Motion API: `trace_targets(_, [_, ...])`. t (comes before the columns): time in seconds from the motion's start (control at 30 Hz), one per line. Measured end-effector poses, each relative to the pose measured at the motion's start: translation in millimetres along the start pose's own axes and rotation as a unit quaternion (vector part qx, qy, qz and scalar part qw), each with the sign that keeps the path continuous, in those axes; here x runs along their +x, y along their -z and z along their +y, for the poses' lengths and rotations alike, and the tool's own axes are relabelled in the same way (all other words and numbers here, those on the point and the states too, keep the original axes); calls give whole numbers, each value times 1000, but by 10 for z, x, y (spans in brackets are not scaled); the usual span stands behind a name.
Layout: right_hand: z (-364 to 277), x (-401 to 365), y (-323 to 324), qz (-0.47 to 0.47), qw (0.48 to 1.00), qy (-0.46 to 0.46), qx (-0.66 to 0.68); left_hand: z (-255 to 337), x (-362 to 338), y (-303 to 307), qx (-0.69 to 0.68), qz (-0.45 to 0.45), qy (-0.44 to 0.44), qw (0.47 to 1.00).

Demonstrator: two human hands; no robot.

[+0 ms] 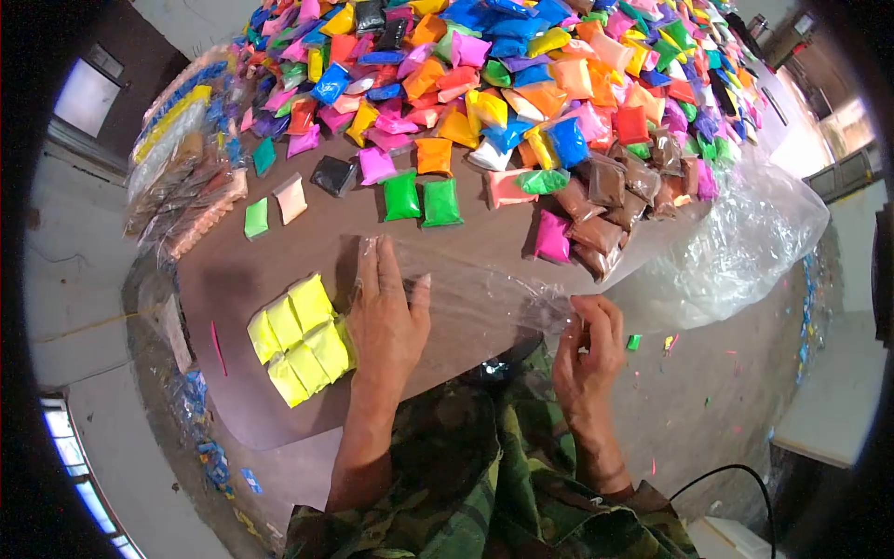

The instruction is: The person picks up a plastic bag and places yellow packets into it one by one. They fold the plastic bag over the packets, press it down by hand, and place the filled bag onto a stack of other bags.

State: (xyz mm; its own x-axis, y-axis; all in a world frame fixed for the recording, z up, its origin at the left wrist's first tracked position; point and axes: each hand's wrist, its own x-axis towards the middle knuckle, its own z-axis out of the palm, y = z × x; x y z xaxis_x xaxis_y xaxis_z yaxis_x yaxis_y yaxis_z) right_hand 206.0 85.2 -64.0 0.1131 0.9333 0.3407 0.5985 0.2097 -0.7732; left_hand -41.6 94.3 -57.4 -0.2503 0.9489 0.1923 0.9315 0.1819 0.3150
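A clear plastic bag (466,277) stretches across the table between my two hands. My left hand (386,312) lies flat on its left end, fingers extended and thumb apart. At the other end, my right hand (589,340) pinches the bag's edge between thumb and fingers. Just left of my left hand sit several neon yellow packets (300,340), set side by side in two rows. Beyond my fingertips lie two green packets (421,199), an orange packet (433,156) and a black packet (333,175).
A large heap of colourful packets (503,65) covers the far table. Brown packets (601,200) and a big clear plastic sack (736,247) are at the right. Bagged rows of packets (182,158) line the left edge. A pink strip (218,348) lies near the table's left edge.
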Motion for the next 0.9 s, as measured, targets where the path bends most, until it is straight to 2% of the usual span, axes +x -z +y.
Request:
trace_targets(0.13, [30,-23,-49,8,996,-81,28,4,-22,-8,18,17,-24,999])
trace_targets(0.23, [86,-56,-117,38,990,-119,67,51,-30,12,23,1,-8,1000])
trace_targets(0.33, [-7,-3,-88,13,979,-177,98,83,-71,25,-14,-12,1,1000])
trace_targets(0.43, [-4,57,-68,-37,987,-156,-1,54,-108,14,-14,13,-28,999])
trace_targets(0.57, [38,109,-68,-31,987,-155,-11,23,-137,-10,1,24,-30,999])
trace_targets(0.67, [249,64,-243,74,983,-128,112,80,-129,-2,-38,5,2,999])
trace_targets(0.77, [211,110,-243,91,983,-150,60,109,-166,-32,-52,10,-1,999])
trace_targets(0.9, [259,122,-282,96,987,-113,57,78,-179,-17,-62,1,0,998])
